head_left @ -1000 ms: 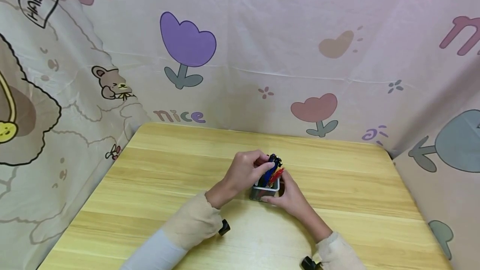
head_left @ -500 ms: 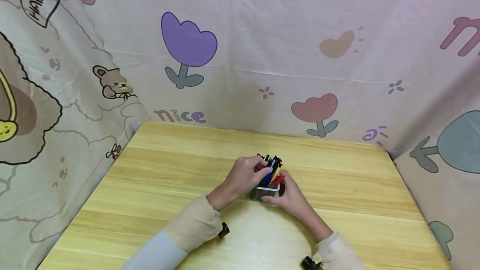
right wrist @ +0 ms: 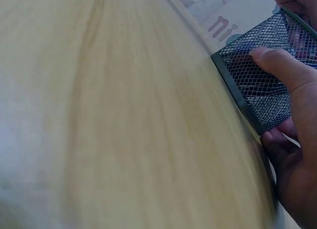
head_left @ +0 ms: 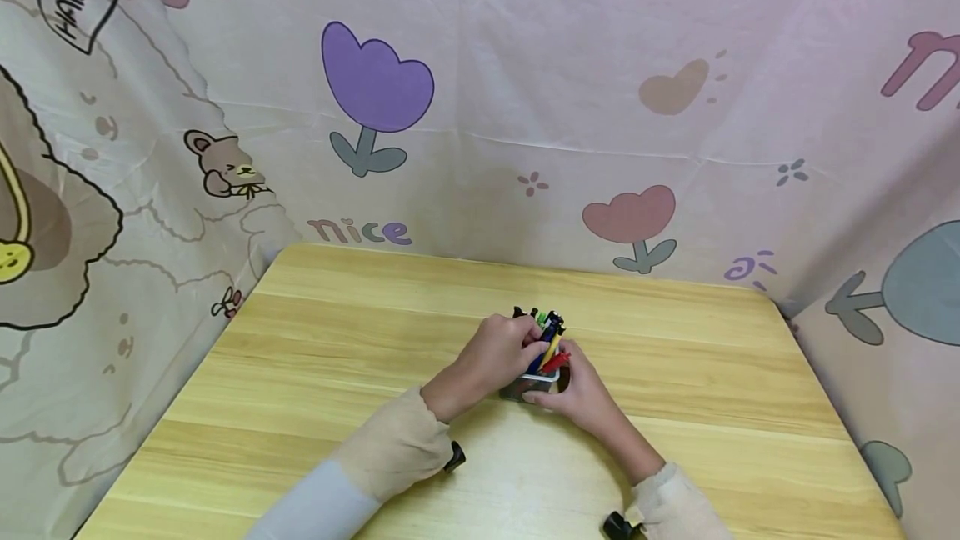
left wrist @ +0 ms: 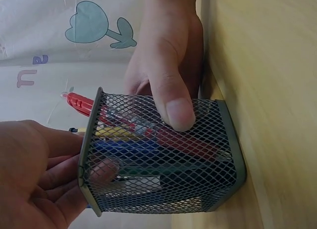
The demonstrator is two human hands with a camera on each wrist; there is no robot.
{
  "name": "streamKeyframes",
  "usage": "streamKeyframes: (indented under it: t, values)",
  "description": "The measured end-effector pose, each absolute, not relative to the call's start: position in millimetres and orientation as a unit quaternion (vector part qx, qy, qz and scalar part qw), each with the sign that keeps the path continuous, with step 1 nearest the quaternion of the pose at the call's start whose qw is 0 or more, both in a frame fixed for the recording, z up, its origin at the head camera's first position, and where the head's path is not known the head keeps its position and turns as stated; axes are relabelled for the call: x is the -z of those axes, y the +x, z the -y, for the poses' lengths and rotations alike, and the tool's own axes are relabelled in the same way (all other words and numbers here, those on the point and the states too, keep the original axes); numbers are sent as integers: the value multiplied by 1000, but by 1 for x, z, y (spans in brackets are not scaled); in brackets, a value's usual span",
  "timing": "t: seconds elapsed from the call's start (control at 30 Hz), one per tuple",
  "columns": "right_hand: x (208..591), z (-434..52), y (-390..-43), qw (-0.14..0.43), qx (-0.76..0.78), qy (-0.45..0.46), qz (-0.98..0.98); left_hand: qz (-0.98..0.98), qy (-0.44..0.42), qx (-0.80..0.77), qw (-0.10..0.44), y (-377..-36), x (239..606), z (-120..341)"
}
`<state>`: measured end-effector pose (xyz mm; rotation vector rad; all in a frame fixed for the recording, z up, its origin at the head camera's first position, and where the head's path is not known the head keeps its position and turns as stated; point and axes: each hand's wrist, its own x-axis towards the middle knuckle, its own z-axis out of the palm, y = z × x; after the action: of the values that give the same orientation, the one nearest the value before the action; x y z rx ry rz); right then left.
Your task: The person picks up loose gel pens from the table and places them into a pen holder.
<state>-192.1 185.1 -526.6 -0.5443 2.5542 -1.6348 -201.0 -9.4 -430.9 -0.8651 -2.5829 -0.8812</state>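
Head view shows the mesh pen holder (head_left: 531,383) mid-surface (head_left: 315,373), steadied by the right hand (head_left: 577,394), thumb pressed to its wall. The left hand (head_left: 501,350) curls round the pens (head_left: 550,338) at the rim, seemingly settling them inside; next likely calls for loosening that grip. Red, blue, yellow pens fill it.

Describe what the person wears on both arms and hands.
Both hands are bare: left hand, right hand. Each forearm has a fuzzy beige cuff; on the left arm it sits over a pale blue-grey sleeve. A small black device sits at the left wrist and another at the right wrist.
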Motion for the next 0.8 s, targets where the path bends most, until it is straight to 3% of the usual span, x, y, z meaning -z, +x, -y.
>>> streamKeyframes:
  t: [0.43,0.8]
  values:
    - [526,-184,-192,23,523,-168,-836,912,-297,260,114,-198,426,6]
    - [528,-185,-193,31,534,-169,-828,897,-305,280,152,-198,424,10]
